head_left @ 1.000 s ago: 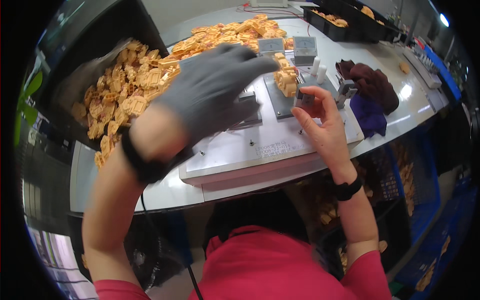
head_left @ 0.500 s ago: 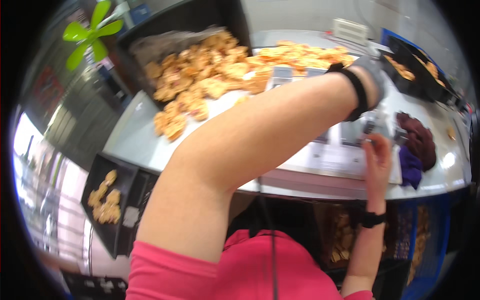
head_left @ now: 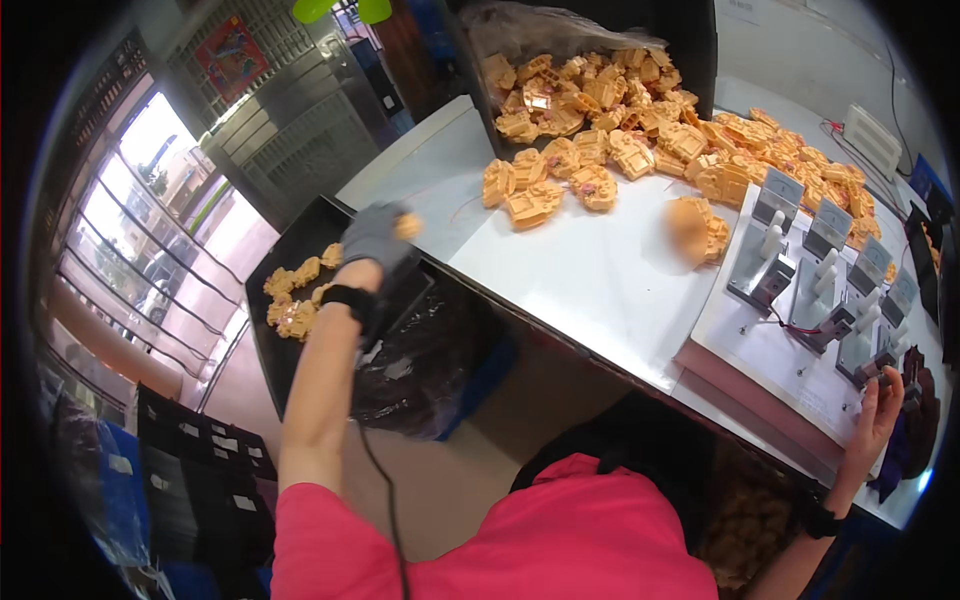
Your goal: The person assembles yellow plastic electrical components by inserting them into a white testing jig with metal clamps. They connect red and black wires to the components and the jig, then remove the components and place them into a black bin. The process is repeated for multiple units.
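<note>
A worker in a red shirt (head_left: 570, 520) reaches both ways along a white table (head_left: 570, 270). The right hand (head_left: 876, 405), bare, has its fingers bent at a dark block on the rig (head_left: 735, 325); whether they pinch it cannot be told. The left hand (head_left: 380, 245), gloved in grey, hangs over a black tray (head_left: 312, 222), a blurred tan patch at its fingertips; whether it grips a part there is unclear.

By the look of things, work is at an early stage: the tray holds a small cluster of tan parts (head_left: 292, 318), while many more lie loose on the table beyond the rig and fill the open black box (head_left: 692, 40) behind.

Faint marks on the rig and its grey meters (head_left: 780, 195) are too small to read. White labels (head_left: 190, 429) dot the black crates at lower left, their print lost. Farthest back, a red poster (head_left: 231, 57) shows no legible wording.
</note>
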`<state>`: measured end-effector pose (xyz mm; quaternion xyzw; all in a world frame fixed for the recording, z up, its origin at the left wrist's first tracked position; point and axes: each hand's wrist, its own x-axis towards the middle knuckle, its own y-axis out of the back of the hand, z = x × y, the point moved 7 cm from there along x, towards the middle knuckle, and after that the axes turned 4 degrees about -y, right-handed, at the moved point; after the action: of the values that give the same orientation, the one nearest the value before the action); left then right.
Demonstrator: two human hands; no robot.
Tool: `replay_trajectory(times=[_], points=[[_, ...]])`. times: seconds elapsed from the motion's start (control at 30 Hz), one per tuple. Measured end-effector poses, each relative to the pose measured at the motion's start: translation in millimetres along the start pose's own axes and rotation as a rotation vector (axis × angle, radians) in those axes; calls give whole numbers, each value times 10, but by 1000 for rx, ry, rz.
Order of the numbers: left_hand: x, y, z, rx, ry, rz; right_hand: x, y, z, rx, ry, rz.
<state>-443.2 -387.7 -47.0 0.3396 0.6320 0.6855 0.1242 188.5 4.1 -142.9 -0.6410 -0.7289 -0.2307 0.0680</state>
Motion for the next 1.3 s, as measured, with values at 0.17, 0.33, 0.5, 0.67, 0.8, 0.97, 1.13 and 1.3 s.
replay_trajectory(times=[0.17, 0.33, 0.5, 0.67, 0.8, 0.97, 1.13, 1.3], points=[[-122, -564, -809, -58, 110, -192, 40, -96, -110, -2, 106, 46], [354, -563, 669, -393, -318, -133, 21, -90, -131, -22, 98, 66], [904, -1029, 1476, -262, -208, -338, -3, -130, -211, -21, 104, 64], [1202, -1284, 1574, -277, -188, -550, -44, -204, -320, 3, 112, 82], [990, -1373, 1711, -290, -302, -731, -92, -210, -401, -171, 192, 186], [651, -1289, 1809, -399, -339, -805, -335, -220, -728, -183, 193, 353], [519, -1287, 1759, -506, -299, -795, -489, -1104, -1136, 39, 134, -35], [300, -1187, 1678, -812, -114, -848, -378, -1665, -1213, 125, -11, -247]])
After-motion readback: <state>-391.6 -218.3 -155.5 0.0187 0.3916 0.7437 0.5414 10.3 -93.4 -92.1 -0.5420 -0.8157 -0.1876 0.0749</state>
